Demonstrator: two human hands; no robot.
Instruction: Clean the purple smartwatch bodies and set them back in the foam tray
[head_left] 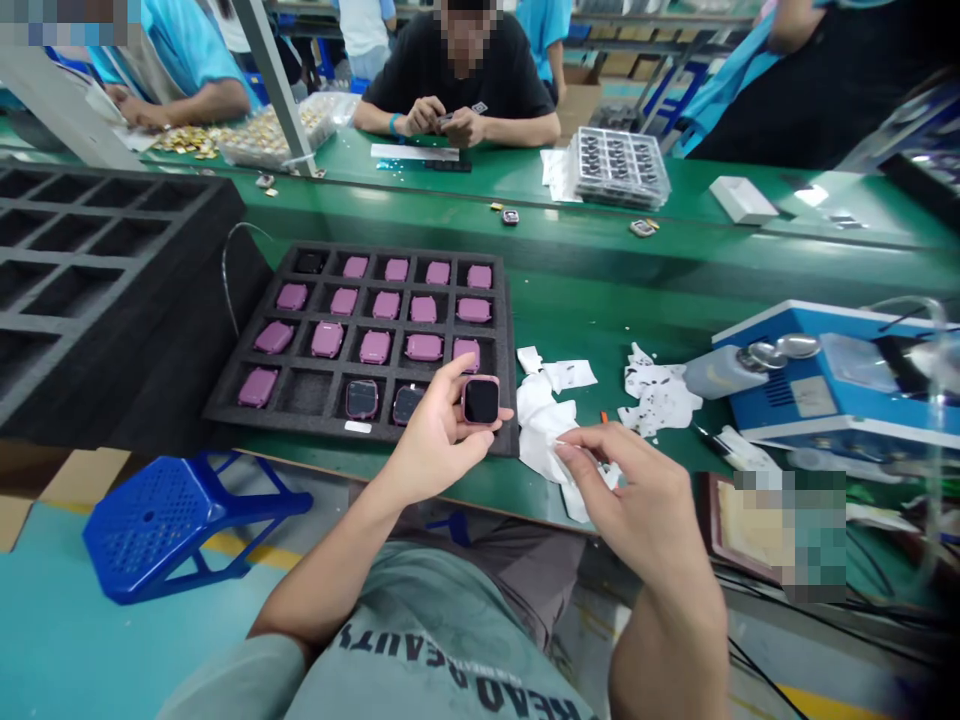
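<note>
A smartwatch case (481,400) with a black screen and pinkish-purple frame is gripped in my left hand (442,430), its screen facing up, over the right front corner of the foam tray. My right hand (630,490) is closed in a pinch on a piece of white wiping paper (551,435), which partly lies on the green bench. The black foam tray (300,425) holds many purple watch cases (375,347) in its compartments. Two cases in the front row, one a dark-screened case (361,398), lie screen up.
A taller black foam tray stack (172,300) stands at left. On the right are spotted paper scraps (652,390), a white bottle (724,372) and a blue machine (787,400). A blue stool (157,520) is below. Across the bench, a person (457,90) handles a small part.
</note>
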